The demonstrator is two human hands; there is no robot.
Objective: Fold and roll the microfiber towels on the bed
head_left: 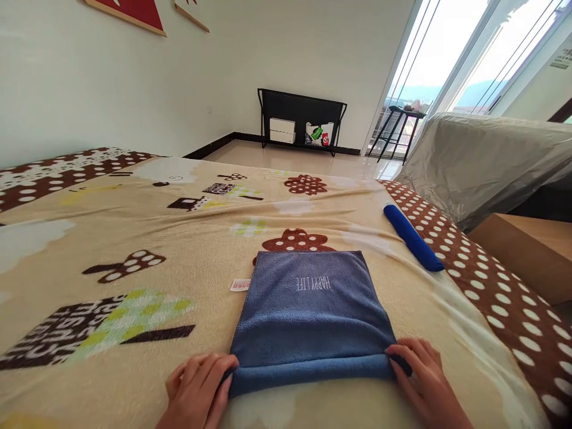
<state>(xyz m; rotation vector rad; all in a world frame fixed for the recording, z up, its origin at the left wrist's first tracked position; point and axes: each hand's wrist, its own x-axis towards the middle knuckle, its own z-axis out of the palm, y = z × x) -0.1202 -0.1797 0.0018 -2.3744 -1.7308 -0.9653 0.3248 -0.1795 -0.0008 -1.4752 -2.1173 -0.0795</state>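
A blue-grey towel (313, 307) with "HAPPY LIFE" stitched in white lies on a cream patterned blanket (201, 310). Its near edge is turned over into a narrow roll. At the left end of that roll, my left hand (199, 384) is closed, thumb and fingers pinching the cloth. My right hand (422, 375) pinches the roll's right end in the same way. A white tag with red print (240, 285) sticks out from the towel's left side. Further right on the blanket rests a dark blue rolled cloth (412, 237).
The blanket has a brown polka-dot border (491, 292). Beyond the right side are a cardboard box (527, 250) and a plastic-covered piece of furniture (487, 161). A black rack (304, 104) stands by the far wall, and a black stool (402, 128) near the window.
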